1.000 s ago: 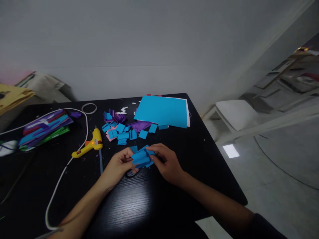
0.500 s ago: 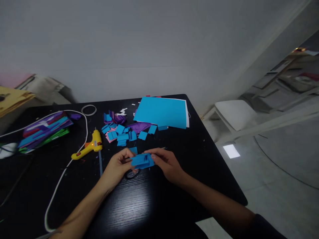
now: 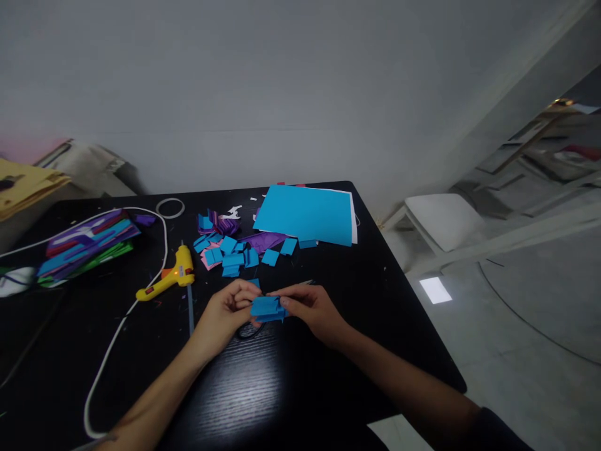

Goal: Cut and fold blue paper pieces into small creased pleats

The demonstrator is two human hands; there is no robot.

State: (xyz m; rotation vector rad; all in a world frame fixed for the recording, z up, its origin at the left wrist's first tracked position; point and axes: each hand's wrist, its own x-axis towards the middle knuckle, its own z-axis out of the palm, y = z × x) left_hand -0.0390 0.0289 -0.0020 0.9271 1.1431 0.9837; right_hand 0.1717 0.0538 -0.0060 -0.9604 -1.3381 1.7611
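Between my hands, just above the black table (image 3: 328,376), are folded blue paper pieces (image 3: 267,307) in a small layered stack. My left hand (image 3: 229,307) pinches their left end, fingers curled behind. At the right end, my right hand (image 3: 312,308) grips them with the thumb on top. Under the hands lies a pair of scissors, mostly hidden; a black handle loop (image 3: 250,332) and a pointed tip (image 3: 307,282) show. Just beyond my fingers, a blue paper square (image 3: 254,283) peeks out. Several more small blue paper pieces (image 3: 230,260) lie scattered farther back.
A yellow glue gun (image 3: 171,275) with a lit orange light and a glue stick lies left, beside a white cable (image 3: 113,351). Blue sheets (image 3: 307,213) lie at the back, purple folded strips (image 3: 224,223) beside them. Coloured paper (image 3: 89,241) is piled left; a white stool (image 3: 439,219) stands right.
The blue paper pieces have tilted so that more of their flat top faces me, and my right thumb has shifted slightly along them. Both hands still hold them.
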